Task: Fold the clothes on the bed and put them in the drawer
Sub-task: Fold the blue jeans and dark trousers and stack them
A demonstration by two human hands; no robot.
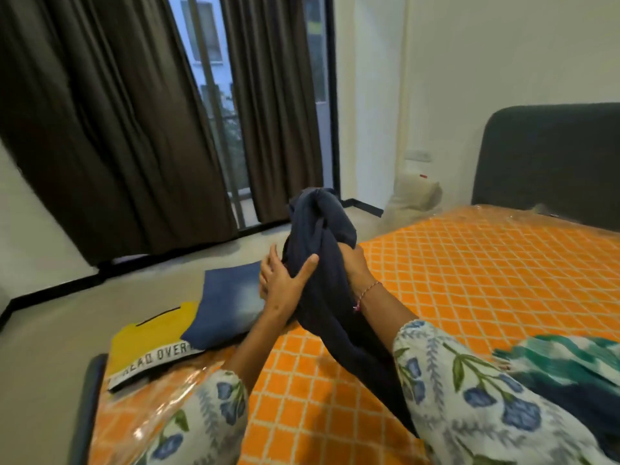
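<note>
**Dark navy garment held up over the bed**

The bed with its orange, white-latticed cover under clear plastic [469, 280] fills the near right. A dark navy cloth garment [322, 236], bunched and twisted, rises above it between both hands. At the bed's near left corner lie a folded blue denim piece [228, 303] and, just beside it, a folded yellow shirt with printed lettering [151, 340]. The right hand [355, 266] grips the garment; the left hand [285, 283] wraps round it, thumb across the cloth.
</note>
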